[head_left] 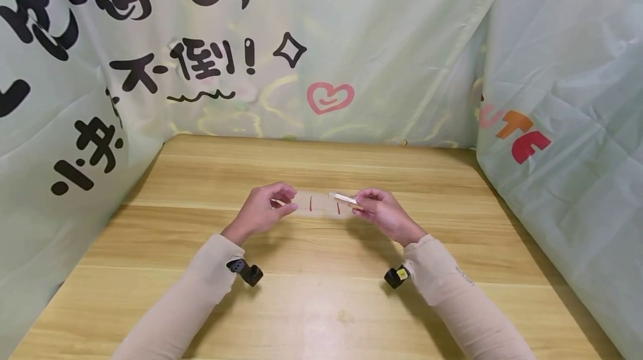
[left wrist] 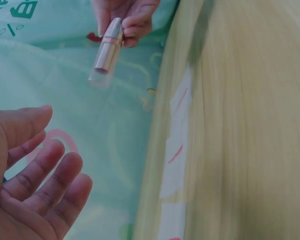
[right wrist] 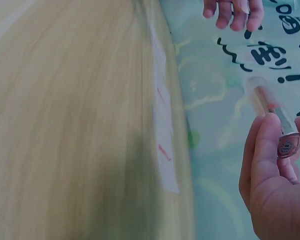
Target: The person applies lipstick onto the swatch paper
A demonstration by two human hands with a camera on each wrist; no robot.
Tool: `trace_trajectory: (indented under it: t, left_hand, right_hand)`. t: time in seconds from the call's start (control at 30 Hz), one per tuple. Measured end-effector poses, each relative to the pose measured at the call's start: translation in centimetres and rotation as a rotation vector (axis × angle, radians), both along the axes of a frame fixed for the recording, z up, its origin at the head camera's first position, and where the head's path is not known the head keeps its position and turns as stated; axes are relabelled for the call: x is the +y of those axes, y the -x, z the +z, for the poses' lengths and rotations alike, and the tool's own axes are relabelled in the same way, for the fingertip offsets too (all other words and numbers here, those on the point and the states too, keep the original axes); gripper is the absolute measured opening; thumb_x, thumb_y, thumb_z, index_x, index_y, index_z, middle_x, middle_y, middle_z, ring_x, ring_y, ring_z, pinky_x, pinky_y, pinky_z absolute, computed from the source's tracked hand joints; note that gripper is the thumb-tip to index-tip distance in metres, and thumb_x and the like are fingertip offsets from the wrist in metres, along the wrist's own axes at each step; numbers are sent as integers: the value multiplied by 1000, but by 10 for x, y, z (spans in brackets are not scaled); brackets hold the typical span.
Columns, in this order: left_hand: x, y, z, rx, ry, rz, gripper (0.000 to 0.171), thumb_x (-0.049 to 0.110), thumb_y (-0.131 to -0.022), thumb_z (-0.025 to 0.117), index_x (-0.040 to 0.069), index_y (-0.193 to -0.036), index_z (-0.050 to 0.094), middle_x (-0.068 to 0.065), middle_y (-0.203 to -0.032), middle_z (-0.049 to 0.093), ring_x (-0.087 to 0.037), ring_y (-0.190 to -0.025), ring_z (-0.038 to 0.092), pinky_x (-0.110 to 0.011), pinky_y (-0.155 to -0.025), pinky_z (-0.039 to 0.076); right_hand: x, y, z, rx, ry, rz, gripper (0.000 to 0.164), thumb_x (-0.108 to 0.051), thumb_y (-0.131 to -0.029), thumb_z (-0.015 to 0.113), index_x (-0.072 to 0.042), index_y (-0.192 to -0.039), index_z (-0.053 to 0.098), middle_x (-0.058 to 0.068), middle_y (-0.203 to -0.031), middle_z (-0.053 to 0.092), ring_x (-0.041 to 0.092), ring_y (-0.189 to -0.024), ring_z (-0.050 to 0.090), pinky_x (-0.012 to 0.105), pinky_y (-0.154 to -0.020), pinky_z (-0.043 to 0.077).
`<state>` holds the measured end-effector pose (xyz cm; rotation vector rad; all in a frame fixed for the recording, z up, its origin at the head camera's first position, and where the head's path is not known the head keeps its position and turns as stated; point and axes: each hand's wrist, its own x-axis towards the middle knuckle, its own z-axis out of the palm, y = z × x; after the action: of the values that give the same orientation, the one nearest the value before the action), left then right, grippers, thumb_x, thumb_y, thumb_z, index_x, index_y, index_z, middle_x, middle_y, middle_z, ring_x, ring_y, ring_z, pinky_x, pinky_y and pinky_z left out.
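My right hand pinches a capped lipstick by its base end, with its clear cap pointing left toward my other hand. Through the cap a rose-gold inner tube shows in the left wrist view, and a round label marks the base in the right wrist view. My left hand holds nothing, its fingers relaxed and parted, a short gap away from the lipstick. Behind and below the hands, pale strips lie on the table, bearing short red strokes.
The wood-grain table is bounded at the back by a printed cloth with black characters and a pink heart. Cloth also closes off the left and right sides. A small black camera sits at each wrist.
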<state>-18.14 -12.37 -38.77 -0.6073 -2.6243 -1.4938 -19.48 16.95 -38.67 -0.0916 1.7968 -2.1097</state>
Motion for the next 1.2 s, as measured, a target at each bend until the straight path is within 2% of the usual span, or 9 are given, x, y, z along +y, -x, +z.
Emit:
trace_trajectory:
  t: [0.23,0.53,0.67,0.8,0.97,1.2]
  left_hand:
    - [-11,1,-6,-23,8,25,18,10,-89,71,5,-105,67,-11,-100,69,-19,-91,64,-35,-80,54]
    - [-28,1,-14,-54,22,66,23,11,-89,71,1,-109,65,-15,-105,68,-22,-94,63,-38,-83,54]
    - [-35,0,-18,-56,46,87,24,11,-89,71,1,-110,65,-9,-101,68,-22,-93,64,-40,-83,54]
    - [-44,0,-23,-67,68,110,24,13,-90,70,2,-111,65,-6,-99,68,-24,-93,65,-41,-80,54]
    - [-55,0,-28,-99,100,132,27,16,-90,70,2,-113,64,-7,-103,68,-26,-97,64,-41,-79,53]
    - [-69,-2,-36,-127,139,149,30,17,-91,70,2,-116,63,-14,-110,66,-30,-101,63,-45,-84,52]
  right_hand:
    - [9,5,-6,-61,64,-97,8,3,-98,48,0,-93,54,11,-102,52,15,-87,60,23,-83,53]
    - [22,13,-17,-68,20,-160,4,5,-96,50,3,-100,52,14,-108,47,18,-87,58,26,-86,52]
    - [25,17,-20,-74,-29,-200,8,4,-96,52,3,-103,49,14,-108,46,18,-88,56,24,-84,53]
    - [28,20,-23,-51,-99,-218,11,4,-96,52,5,-106,47,16,-111,45,19,-94,54,25,-87,52]
    - [32,23,-27,-31,-190,-221,15,1,-96,53,7,-109,47,16,-112,45,21,-99,53,28,-91,51]
    - [34,25,-31,3,-349,-227,18,-1,-95,57,7,-109,48,16,-109,47,22,-99,53,23,-83,53]
